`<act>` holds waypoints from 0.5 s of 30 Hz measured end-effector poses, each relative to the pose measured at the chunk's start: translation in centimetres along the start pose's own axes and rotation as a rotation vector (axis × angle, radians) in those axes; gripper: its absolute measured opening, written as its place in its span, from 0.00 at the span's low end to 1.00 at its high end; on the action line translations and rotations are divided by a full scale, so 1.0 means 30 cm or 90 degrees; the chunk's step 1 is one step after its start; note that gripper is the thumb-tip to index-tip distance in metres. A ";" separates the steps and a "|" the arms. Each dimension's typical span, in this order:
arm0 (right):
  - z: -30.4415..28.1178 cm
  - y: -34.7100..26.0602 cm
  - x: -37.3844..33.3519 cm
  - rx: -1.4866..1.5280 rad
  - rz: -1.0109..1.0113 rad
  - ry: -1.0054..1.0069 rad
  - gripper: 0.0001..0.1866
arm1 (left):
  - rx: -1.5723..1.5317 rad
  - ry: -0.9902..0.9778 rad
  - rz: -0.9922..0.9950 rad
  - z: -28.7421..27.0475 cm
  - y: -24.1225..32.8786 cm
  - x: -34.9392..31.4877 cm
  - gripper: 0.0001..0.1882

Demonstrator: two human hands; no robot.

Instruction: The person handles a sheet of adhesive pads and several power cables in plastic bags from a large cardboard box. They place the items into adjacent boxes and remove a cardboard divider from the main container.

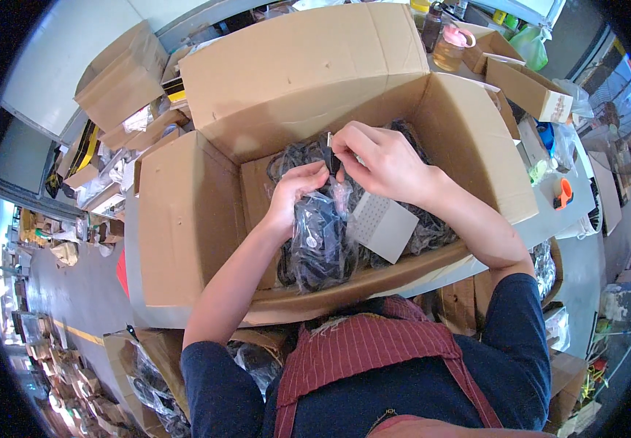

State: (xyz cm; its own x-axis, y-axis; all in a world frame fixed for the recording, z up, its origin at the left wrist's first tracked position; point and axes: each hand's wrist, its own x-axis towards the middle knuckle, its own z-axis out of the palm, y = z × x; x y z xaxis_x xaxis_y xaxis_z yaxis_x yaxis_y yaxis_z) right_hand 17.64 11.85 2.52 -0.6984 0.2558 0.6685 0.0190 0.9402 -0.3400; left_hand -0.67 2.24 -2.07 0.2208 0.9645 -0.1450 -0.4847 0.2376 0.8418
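Note:
A large open cardboard box [175, 219] stands on the table in front of me. Several clear plastic bags with dark contents lie inside it. My left hand [295, 191] is closed at the top of one clear plastic bag with a black item in it [320, 241]. Close by, my right hand [382, 162] pinches a small black piece [331, 155] with a pale edge, right at the left fingertips. What this piece is cannot be made out. A white sheet with rows of small marks [385, 226] lies on the bags below my right wrist.
Beyond the box's right corner stand a pink-lidded jug [450, 50] and a dark bottle [432, 25]. Orange-handled scissors [563, 193] lie at the table's right. Open cartons [523, 87] stand at the back right. Another carton of bagged items [140, 365] sits low at the left.

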 end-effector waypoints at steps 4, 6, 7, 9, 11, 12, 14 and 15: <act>0.024 0.000 -0.004 -0.032 -0.019 0.020 0.13 | -0.012 0.005 -0.004 -0.022 -0.015 0.002 0.14; 0.022 -0.001 -0.006 -0.045 -0.030 0.023 0.13 | -0.032 0.003 -0.002 -0.014 -0.017 0.008 0.13; 0.019 -0.002 -0.007 -0.055 -0.029 0.021 0.13 | -0.033 0.002 -0.002 -0.012 -0.018 0.013 0.13; 0.024 -0.002 -0.006 -0.062 -0.032 0.017 0.14 | -0.025 0.040 0.004 -0.014 -0.019 0.015 0.13; 0.034 -0.001 -0.009 -0.116 -0.064 0.018 0.15 | -0.028 0.049 0.011 -0.011 -0.024 0.016 0.12; 0.034 -0.007 -0.008 -0.117 -0.065 0.017 0.15 | -0.031 0.056 0.016 -0.011 -0.025 0.016 0.12; 0.035 -0.024 -0.005 -0.174 -0.082 -0.011 0.15 | -0.022 0.045 0.020 -0.020 -0.023 0.015 0.12; 0.035 -0.031 0.000 -0.171 -0.084 -0.012 0.15 | -0.012 0.034 0.022 -0.024 -0.022 0.012 0.12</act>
State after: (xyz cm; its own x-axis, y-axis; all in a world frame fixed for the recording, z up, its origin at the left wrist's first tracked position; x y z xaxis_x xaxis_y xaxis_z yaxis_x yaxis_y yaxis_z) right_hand 16.85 10.74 2.15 -0.7206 0.1256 0.6819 0.1137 0.9915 -0.0625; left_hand -0.88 2.51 -3.05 0.1583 0.9767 -0.1447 -0.5070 0.2062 0.8369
